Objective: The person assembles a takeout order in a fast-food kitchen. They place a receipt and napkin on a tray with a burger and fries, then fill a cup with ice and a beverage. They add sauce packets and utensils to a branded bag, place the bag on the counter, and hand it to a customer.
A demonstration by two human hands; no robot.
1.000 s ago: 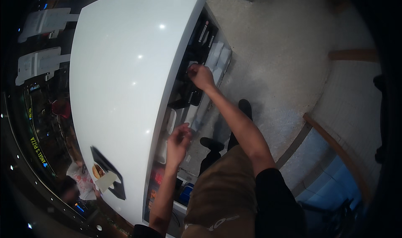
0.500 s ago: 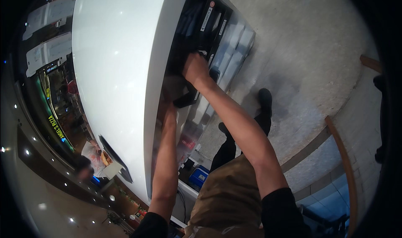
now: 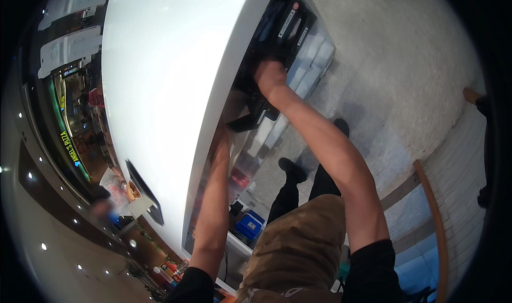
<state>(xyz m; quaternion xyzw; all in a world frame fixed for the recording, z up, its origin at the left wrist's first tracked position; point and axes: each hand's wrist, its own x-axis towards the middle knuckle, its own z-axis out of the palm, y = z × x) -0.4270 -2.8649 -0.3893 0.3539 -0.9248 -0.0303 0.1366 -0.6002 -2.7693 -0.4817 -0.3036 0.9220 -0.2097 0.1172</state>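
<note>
Your left hand (image 3: 234,107) now reaches under the white worktop (image 3: 160,89), joining your right hand (image 3: 271,76) at the black bins (image 3: 246,122) below its edge (grips lost in shadow, cannot tell if holding), so both work there together.

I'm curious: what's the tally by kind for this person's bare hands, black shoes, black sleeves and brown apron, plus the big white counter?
Bare hands: 2 (left hand, right hand; fingers hidden)
Black worn shoes: 2 (left shoe, right shoe)
Black cloth sleeves: 2 (left sleeve, right sleeve)
Brown cloth apron: 1
Glossy white counter: 1
Total: 8
</note>
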